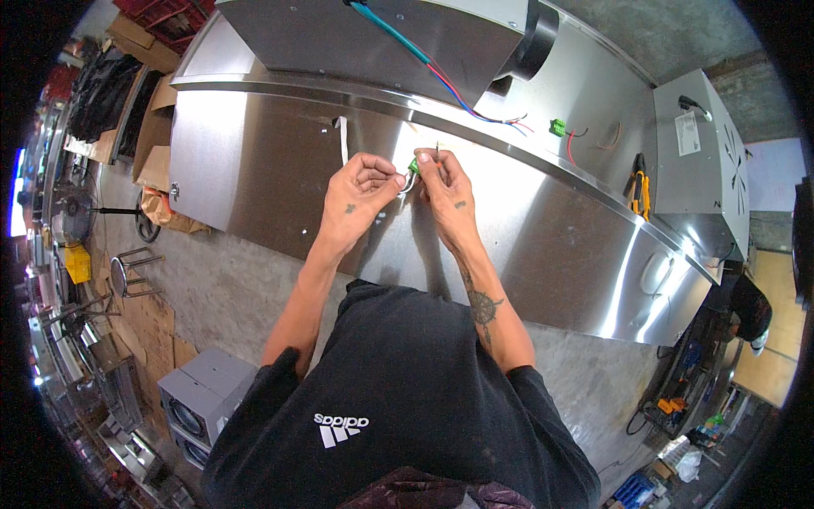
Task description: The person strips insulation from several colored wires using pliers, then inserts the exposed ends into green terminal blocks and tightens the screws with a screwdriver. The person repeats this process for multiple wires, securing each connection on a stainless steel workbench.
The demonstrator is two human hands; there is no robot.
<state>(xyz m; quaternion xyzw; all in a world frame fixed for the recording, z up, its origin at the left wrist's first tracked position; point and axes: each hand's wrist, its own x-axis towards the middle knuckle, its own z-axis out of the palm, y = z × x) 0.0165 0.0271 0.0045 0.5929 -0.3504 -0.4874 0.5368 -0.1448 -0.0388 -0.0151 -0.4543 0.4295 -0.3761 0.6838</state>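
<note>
My hands meet over the shiny steel panel. My left hand point(363, 192) is closed, thumb and forefinger pinching a white wire point(410, 183) whose short bend shows between my hands. My right hand point(446, 188) is closed on a small green terminal block point(414, 166), held between thumb and fingers at the wire's end. A thin dark tip sticks up past the right fingers; what it belongs to is hidden. A white cable point(343, 140) comes out by a small hole in the panel and runs down behind my left hand.
A grey metal box point(373, 42) with loose coloured wires point(462, 95) stands beyond the steel panel point(526, 229). Another green terminal block point(557, 127) lies on the steel, left of orange-handled pliers point(640, 191) and a grey vented box point(697, 153). A stool point(121, 273) stands left.
</note>
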